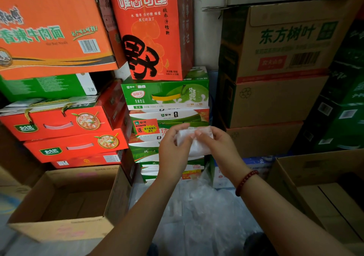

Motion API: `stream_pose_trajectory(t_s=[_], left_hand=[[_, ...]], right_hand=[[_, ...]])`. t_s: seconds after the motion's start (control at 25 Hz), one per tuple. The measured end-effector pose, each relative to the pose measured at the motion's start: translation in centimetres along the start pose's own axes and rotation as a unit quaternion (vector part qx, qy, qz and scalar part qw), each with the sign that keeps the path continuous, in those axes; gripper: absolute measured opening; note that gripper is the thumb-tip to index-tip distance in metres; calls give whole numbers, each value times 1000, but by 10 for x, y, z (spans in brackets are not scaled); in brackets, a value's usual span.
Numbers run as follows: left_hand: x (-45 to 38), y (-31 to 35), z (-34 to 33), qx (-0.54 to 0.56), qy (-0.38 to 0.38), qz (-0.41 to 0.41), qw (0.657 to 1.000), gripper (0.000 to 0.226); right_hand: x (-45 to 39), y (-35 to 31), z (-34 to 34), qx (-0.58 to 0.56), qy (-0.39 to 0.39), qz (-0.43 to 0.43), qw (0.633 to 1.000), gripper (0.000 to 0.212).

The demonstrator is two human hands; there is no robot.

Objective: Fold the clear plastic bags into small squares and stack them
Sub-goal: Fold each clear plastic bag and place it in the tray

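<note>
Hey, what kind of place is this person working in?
Probably a shop stockroom or storage corner. Printed drink cartons and noodle boxes are stacked high against the wall, with open cardboard boxes on the floor beside loose plastic bags.

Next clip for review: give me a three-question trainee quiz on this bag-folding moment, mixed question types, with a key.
1. True or false: the folded plastic bag is lying on the floor.
2. Which hand wears the red bead bracelet? A) left hand B) right hand C) neither
3. Fill in: the open cardboard box at lower left sits on the person's ____ side.

Key:
1. False; both hands hold it up in front of the stacked cartons.
2. B
3. left
</note>
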State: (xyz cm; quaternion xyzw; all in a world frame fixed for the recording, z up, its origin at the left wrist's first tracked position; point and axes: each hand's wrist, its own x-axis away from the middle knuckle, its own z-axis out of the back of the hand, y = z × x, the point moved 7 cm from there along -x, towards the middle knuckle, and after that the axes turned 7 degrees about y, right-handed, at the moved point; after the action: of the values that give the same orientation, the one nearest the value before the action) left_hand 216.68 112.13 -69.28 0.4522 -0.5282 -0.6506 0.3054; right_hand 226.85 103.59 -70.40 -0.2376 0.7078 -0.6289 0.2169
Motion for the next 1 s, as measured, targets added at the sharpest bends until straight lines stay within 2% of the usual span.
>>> stream_pose_trajectory(t_s=[0.24,0.48,0.6,1.0], left_hand=[[4,4,0,1,42,-28,999,15],[10,13,1,-30,90,-101,990,17],[11,15,-1,-43,96,-122,987,18],[11,19,3,-49,119,-142,982,29]], right_hand=[[1,-6,3,41,72,71,994,5],[10,-17,2,124,126,181,968,13],[13,-19,0,142,144,218,955,8],[12,-25,-1,157,157,251,942,15]])
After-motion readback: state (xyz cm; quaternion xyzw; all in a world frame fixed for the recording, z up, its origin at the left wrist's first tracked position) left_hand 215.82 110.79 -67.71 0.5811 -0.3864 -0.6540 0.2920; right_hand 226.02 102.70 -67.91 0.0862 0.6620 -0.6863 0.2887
